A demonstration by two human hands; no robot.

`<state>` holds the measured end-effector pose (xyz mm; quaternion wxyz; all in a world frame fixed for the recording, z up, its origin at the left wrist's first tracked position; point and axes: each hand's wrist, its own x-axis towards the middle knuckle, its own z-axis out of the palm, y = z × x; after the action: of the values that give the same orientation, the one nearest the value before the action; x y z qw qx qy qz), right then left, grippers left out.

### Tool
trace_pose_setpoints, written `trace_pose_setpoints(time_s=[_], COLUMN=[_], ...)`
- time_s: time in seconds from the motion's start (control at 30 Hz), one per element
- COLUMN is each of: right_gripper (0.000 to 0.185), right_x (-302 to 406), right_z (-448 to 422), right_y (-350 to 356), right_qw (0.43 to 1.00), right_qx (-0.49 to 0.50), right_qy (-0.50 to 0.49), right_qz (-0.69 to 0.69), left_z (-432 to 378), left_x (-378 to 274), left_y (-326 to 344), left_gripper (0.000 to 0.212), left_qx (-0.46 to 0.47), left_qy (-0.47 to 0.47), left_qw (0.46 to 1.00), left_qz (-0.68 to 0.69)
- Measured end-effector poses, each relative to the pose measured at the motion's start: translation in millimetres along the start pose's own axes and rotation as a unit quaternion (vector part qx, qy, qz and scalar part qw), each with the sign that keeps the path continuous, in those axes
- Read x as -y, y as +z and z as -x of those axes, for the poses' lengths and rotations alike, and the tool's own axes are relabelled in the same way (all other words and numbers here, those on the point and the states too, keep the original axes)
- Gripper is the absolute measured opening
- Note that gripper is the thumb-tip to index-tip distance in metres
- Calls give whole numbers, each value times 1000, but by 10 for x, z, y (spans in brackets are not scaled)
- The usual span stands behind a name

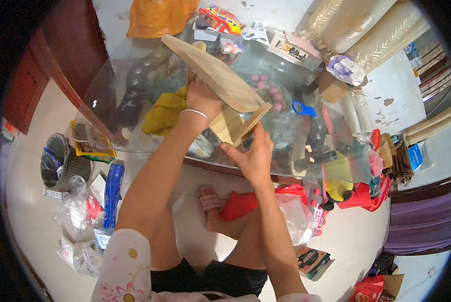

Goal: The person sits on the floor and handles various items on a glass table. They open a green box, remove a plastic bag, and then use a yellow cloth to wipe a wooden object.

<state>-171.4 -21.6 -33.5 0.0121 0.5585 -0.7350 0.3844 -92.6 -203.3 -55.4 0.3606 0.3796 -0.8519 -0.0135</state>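
Note:
A pale wooden stand [214, 71] is tilted above the glass table, its broad flat panel slanting down toward a short raised lip. My right hand [251, 153] grips its near lower end, thumb on one side and fingers along the lip. Beneath the panel is my left hand [202, 100], with a light-coloured bangle on the wrist; the panel hides its fingers, so their grip cannot be made out. A mustard-yellow cloth [165, 111] lies bunched right beside the left hand. Under the right hand's side, clear plastic [201, 146] shows near the table edge.
The glass tabletop [153, 145] carries a blue tape-like object [304, 108], pink cylinders [274, 94], a printed box [295, 49] and an orange bag [161, 17]. A black bin [65, 162] and plastic bags [76, 211] stand on the floor at left, a red bag [240, 204] below the table.

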Motion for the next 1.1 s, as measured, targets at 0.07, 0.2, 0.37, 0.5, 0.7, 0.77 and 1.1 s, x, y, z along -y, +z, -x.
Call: trace_pose_setpoints(time_s=[0.07, 0.2, 0.37, 0.5, 0.7, 0.77, 1.1], right_gripper=[89, 88, 88, 84, 81, 82, 91], right_x=[-6, 94, 78, 78, 66, 51, 52], right_z=[-3, -19, -15, -23, -12, -7, -2], right_y=[-4, -11, 2, 0, 0, 19, 16], right_qw=[1000, 1000, 1000, 1000, 1000, 999, 1000], right_qx=[5, 11, 2, -4, -15, -16, 1], right_qy=[16, 12, 5, -7, -21, -23, -6], right_qz=[3, -14, -5, -15, -17, -17, -13], left_z=[14, 143, 290, 384, 542, 648, 744], left_x=[25, 154, -65, -183, -89, 18, 637], left_y=[-178, -262, -514, -682, -814, -813, -1002], left_gripper=[34, 32, 33, 32, 32, 33, 21], left_qx=[42, 68, 112, 241, 206, 183, -3], left_qy=[25, 80, 160, 188, 241, 219, 63], left_qw=[997, 991, 977, 946, 925, 929, 979], left_qz=[59, 78, 81, 111, 207, 234, 195])
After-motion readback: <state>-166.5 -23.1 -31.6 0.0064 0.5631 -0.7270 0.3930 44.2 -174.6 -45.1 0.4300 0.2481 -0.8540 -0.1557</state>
